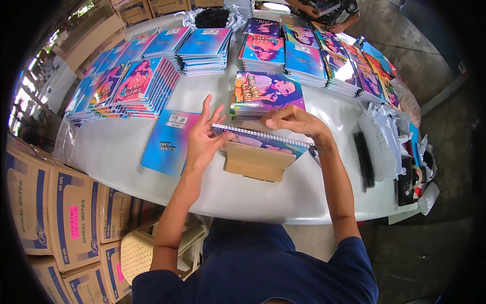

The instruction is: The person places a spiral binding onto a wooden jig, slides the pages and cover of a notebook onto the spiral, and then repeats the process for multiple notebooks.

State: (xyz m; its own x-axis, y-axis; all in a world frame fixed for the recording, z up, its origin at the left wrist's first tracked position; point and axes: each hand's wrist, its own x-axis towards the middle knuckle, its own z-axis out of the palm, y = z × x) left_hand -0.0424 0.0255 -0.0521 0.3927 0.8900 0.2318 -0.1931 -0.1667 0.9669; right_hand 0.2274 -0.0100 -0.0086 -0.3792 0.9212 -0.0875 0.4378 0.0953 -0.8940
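Observation:
A spiral notebook (263, 142) with a colourful illustrated cover stands tilted on its edge in front of me, its wire binding along the top. My left hand (205, 133) grips its left end, thumb on the near face and the other fingers raised behind. Against the near side leans a folded piece of brown cardboard (258, 163). Over the binding, my right hand (296, 123) is closed, thumb and index finger pinched together; what they hold, if anything, is too small to make out. Just beyond is a stack of illustrated notebooks (268, 90). A blue-pink notebook (169, 144) lies flat beside my left hand.
Stacks of notebooks (205, 48) cover the far side of the white table (212, 202). Black spiral wires (362, 159) and clear plastic (382, 142) lie at the right. Cartons (76, 218) and a cream plastic chair (139, 253) stand left. Another person (344, 12) works across the table.

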